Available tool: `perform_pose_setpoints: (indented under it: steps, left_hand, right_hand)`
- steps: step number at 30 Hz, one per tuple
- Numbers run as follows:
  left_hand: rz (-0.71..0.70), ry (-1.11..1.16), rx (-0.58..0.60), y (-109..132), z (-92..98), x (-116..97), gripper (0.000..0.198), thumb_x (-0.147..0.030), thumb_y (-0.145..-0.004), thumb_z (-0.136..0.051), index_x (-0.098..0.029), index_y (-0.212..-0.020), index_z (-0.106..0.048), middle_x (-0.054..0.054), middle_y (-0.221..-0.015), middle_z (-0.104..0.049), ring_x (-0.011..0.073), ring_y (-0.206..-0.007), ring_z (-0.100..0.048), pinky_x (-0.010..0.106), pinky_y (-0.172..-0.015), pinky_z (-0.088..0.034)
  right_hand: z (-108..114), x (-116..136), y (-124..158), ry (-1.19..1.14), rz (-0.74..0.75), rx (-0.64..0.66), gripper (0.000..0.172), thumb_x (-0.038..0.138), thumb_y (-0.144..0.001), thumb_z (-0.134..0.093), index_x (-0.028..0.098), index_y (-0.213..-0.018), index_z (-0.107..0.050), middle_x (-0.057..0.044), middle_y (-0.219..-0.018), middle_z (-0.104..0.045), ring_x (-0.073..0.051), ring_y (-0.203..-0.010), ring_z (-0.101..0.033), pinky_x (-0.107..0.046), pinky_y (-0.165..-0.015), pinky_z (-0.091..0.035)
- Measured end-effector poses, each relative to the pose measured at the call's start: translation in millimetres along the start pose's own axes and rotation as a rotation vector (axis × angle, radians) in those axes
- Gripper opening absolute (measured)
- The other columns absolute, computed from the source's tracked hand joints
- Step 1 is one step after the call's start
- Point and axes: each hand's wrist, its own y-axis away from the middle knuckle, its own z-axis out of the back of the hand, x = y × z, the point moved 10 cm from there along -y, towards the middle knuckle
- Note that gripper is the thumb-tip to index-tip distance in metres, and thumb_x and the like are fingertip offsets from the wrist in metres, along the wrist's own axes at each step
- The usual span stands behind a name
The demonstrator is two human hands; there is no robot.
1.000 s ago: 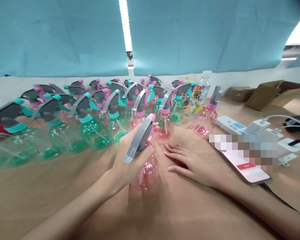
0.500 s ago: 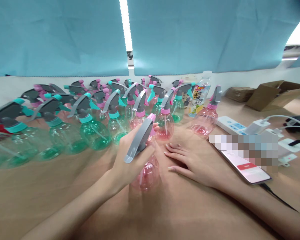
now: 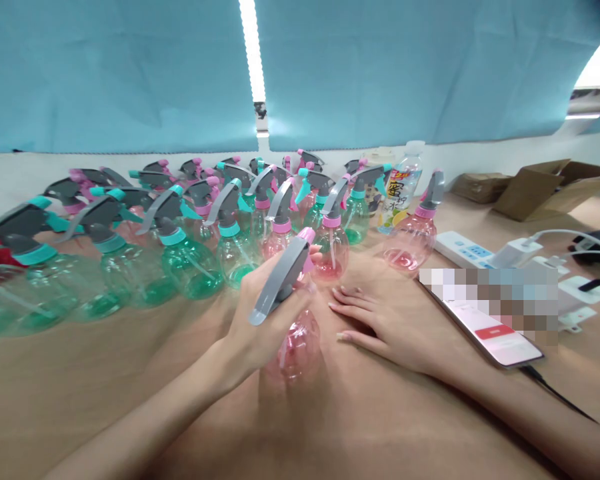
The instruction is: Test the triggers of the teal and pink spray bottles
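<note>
My left hand [image 3: 260, 313] is wrapped round the neck of a pink spray bottle [image 3: 295, 350] with a grey and pink trigger head, which stands upright at the middle of the table. My fingers cover its collar and part of the trigger. To the right, my right hand [image 3: 380, 327] lies flat on the table with its fingers stretched out, apart from the bottle and holding nothing. Just beyond my hands stands another pink spray bottle [image 3: 333, 257]. A further pink spray bottle [image 3: 411, 247] is set apart at the right. Left of my left hand is a green spray bottle [image 3: 193, 273].
Several more spray bottles crowd the table's left and back. A clear drink bottle [image 3: 403, 190] stands behind. On the right are a phone [image 3: 505, 343] with a cable, a white power strip [image 3: 463, 250] with plugs, and an opened cardboard box [image 3: 535, 193]. A blue cloth [image 3: 380, 73] hangs behind.
</note>
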Motion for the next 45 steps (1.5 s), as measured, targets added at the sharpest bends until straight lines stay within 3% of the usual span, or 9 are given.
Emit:
perform_pose_setpoints:
  steps: [4,11,15,20,25,30,39,45]
  left_hand:
    - [0.034,-0.008,-0.004,0.8,0.7,2.0,0.002,-0.022,-0.075,-0.058,-0.021,-0.073,-0.058,-0.003,-0.065,-0.056,0.0129,-0.058,-0.049,0.028,-0.056,-0.041]
    - [-0.075,-0.027,0.011,0.8,0.9,-11.7,0.022,-0.018,-0.076,-0.056,-0.020,-0.062,-0.039,-0.008,-0.056,-0.030,0.0079,-0.048,-0.022,0.025,-0.045,-0.022]
    - [-0.078,-0.023,0.053,-0.9,-2.5,-12.7,0.008,-0.015,-0.077,-0.053,-0.021,-0.072,-0.048,-0.007,-0.059,-0.038,0.0085,-0.050,-0.028,0.025,-0.046,-0.024]
    - [-0.115,-0.048,0.063,-2.1,-2.3,-15.4,0.019,-0.018,-0.077,-0.053,-0.020,-0.064,-0.040,-0.006,-0.059,-0.033,0.0097,-0.053,-0.027,0.026,-0.048,-0.024]
    - [-0.077,-0.067,0.008,-0.8,1.2,-6.0,0.003,-0.020,-0.082,-0.056,-0.022,-0.081,-0.058,-0.006,-0.063,-0.045,0.0109,-0.055,-0.039,0.026,-0.054,-0.036]
    - [-0.076,-0.097,-0.049,1.0,4.0,-4.5,0.024,-0.017,-0.081,-0.057,-0.022,-0.104,-0.063,-0.002,-0.082,-0.062,0.0140,-0.069,-0.055,0.029,-0.069,-0.046]
    - [-0.084,-0.094,-0.036,1.3,2.9,-4.8,0.029,-0.016,-0.082,-0.056,-0.022,-0.109,-0.063,0.001,-0.094,-0.068,0.0158,-0.079,-0.064,0.031,-0.076,-0.050]
    - [-0.084,-0.102,-0.050,1.6,3.9,-4.3,0.029,-0.015,-0.081,-0.056,-0.023,-0.107,-0.064,-0.002,-0.075,-0.062,0.0173,-0.075,-0.063,0.031,-0.070,-0.051]
  right_hand:
    - [0.3,-0.1,0.1,-0.014,-0.001,0.001,0.053,0.048,-0.095,-0.053,0.018,-0.139,-0.055,-0.011,-0.147,-0.047,-0.032,-0.138,-0.040,-0.057,-0.114,-0.032]
    - [0.3,0.3,-0.2,-0.012,-0.008,0.014,0.054,0.048,-0.095,-0.053,0.018,-0.139,-0.054,-0.011,-0.148,-0.047,-0.032,-0.139,-0.040,-0.055,-0.114,-0.033]
    - [-2.0,-0.9,-0.2,-0.009,-0.013,0.022,0.055,0.048,-0.096,-0.052,0.015,-0.139,-0.054,-0.012,-0.149,-0.045,-0.032,-0.140,-0.038,-0.055,-0.115,-0.031]
    - [-0.3,-0.9,-0.1,-0.042,-0.008,-0.005,0.054,0.049,-0.095,-0.053,0.018,-0.139,-0.054,-0.012,-0.148,-0.046,-0.033,-0.140,-0.038,-0.058,-0.115,-0.030]
    - [-0.1,0.4,0.5,-0.005,-0.002,0.001,0.053,0.049,-0.096,-0.051,0.019,-0.139,-0.054,-0.011,-0.148,-0.046,-0.032,-0.139,-0.040,-0.056,-0.115,-0.030]
    - [1.4,0.9,0.6,-0.006,0.011,-0.025,0.051,0.049,-0.096,-0.051,0.022,-0.139,-0.055,-0.010,-0.147,-0.048,-0.032,-0.138,-0.042,-0.057,-0.115,-0.030]
    - [-0.2,0.4,0.2,-0.004,0.004,-0.005,0.053,0.049,-0.096,-0.050,0.019,-0.139,-0.054,-0.011,-0.147,-0.048,-0.032,-0.138,-0.042,-0.057,-0.115,-0.031]
    - [-1.5,-0.5,0.7,-0.008,0.002,-0.011,0.052,0.049,-0.096,-0.050,0.020,-0.139,-0.054,-0.011,-0.147,-0.047,-0.031,-0.139,-0.041,-0.057,-0.115,-0.031]
